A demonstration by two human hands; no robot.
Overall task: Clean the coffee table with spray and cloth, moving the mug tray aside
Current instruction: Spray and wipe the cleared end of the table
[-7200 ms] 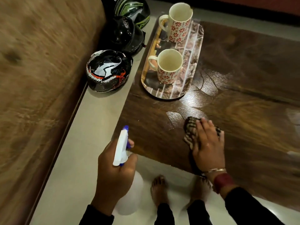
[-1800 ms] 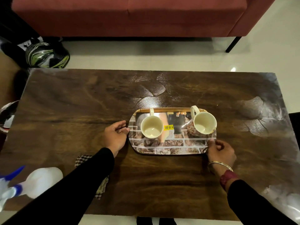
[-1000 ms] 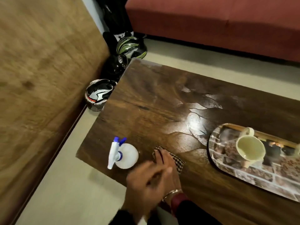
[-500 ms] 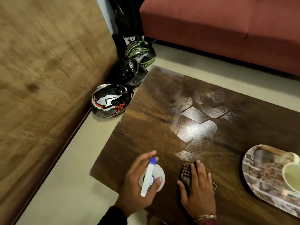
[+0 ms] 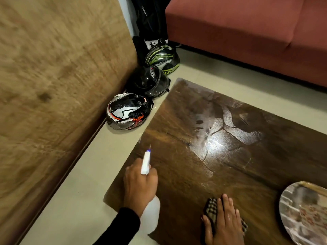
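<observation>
Bottle point(image 5: 150, 218) looks light and slick to me, best taken at its neck, where left hand point(image 5: 138, 188) grips; right hand point(image 5: 224, 224), fingers point(image 5: 225, 202) flat, presses limp cloth point(image 5: 211, 208) on counter point(image 5: 177, 174)

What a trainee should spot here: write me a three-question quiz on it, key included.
1. True or false: the left hand grips the white plastic spray bottle with the blue-tipped nozzle.
2. What does the flat right hand press onto the dark wooden coffee table? A. a brown checked cloth B. a red mug C. a yellow sponge
3. Fill in: ___ motorcycle helmets lie on the pale tiled floor beside the table.
Key: 1 true; 2 A; 3 three.
</observation>
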